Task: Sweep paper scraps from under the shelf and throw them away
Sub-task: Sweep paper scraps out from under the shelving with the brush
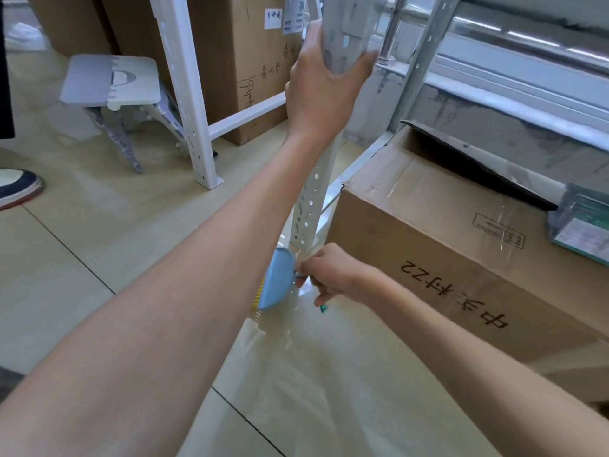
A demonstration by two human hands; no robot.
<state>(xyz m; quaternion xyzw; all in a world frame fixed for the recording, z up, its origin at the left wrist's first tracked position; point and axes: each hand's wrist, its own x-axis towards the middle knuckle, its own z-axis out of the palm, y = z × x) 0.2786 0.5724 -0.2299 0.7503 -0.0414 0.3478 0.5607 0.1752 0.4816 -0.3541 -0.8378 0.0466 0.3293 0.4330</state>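
At the shelf post's (309,206) foot, the right hand (333,275) grips a blue hand broom (275,283); the left hand (324,84) clasps the post higher up. Only one teal scrap (323,308) shows, beside the fingers. Keeping the bristles flat and drawing outward from under the shelf should work best.

Pretty clearly a storeroom: slotted metal shelving (179,77) is set up on a tiled floor (99,258), and big hand-marked cardboard boxes (428,232) are kept all around it.
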